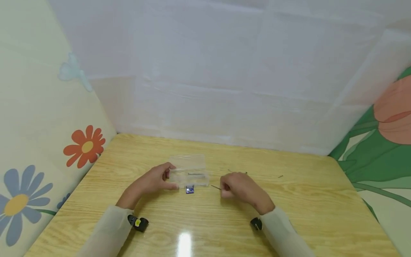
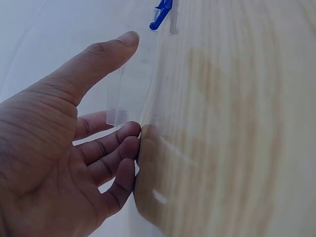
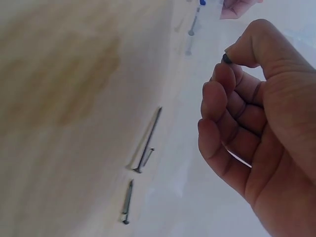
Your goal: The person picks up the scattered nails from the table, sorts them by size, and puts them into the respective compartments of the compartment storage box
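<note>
A clear plastic box stands on the table with its see-through lid raised at the back and a blue latch at its front. A nail lies inside the box. My left hand holds the box at its left end, thumb along the front and fingers at the side and back. To the right of the box, my right hand pinches a thin nail between thumb and index finger, its shaft directed toward the box. In the right wrist view only the dark nail head shows at the fingertips.
Several loose nails lie on the table beyond and right of my right hand, among them a long nail and a shorter nail. One small nail is farther right. White sheeting hangs behind the wooden table.
</note>
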The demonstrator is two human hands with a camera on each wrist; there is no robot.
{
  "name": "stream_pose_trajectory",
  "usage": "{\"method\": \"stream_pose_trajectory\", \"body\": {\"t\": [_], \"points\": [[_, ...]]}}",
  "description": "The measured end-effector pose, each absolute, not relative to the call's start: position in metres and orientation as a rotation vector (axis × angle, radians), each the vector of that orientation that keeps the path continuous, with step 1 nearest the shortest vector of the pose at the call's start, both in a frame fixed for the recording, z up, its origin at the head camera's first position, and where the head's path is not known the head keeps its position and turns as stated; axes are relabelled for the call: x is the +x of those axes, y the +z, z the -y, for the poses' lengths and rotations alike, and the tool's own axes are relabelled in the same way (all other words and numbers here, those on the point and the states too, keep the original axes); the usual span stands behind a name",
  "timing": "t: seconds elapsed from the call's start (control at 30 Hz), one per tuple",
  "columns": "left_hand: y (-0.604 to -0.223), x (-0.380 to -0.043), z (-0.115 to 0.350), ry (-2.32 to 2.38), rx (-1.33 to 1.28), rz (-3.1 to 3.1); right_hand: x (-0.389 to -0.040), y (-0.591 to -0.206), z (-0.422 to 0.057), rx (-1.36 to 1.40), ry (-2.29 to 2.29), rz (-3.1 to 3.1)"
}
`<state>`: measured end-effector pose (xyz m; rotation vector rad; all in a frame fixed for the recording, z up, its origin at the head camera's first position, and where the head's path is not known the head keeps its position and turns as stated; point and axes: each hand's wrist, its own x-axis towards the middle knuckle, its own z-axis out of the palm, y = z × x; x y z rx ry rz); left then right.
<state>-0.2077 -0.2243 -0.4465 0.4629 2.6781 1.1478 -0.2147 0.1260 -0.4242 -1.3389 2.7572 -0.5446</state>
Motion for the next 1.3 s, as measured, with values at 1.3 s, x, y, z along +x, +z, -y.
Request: {"method": "stream_pose_trajectory", "body": {"t": [1.3], "points": [[-0.447, -0.208, 0.223, 1.160, 0.483, -2.667, -0.248, -0.414, -0.062, -1.276, -0.337, -2.757]]}}
